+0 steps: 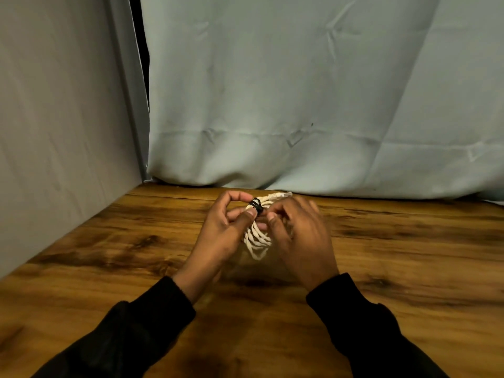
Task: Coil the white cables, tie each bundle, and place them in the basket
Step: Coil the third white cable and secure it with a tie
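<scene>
Sitting between two hands just above a wooden table (109,241): a white cable (256,241), coiled into a small bundle, loops fanning toward the viewer, one plug end (281,195) poking out at the far side. Wrapping the top of the bundle: a black tie (257,206). Pinching at that tie: the left hand (226,230), thumb and forefinger curled closed on it. Gripping the bundle from the other side: the right hand (297,236), fingers curled around the loops, exact contact partly hidden. Hanging behind: pale grey cloth (300,91). No basket showing. Judging the risk: tie slipping before fastening, letting springy loops spread apart and undoing the coil.
</scene>
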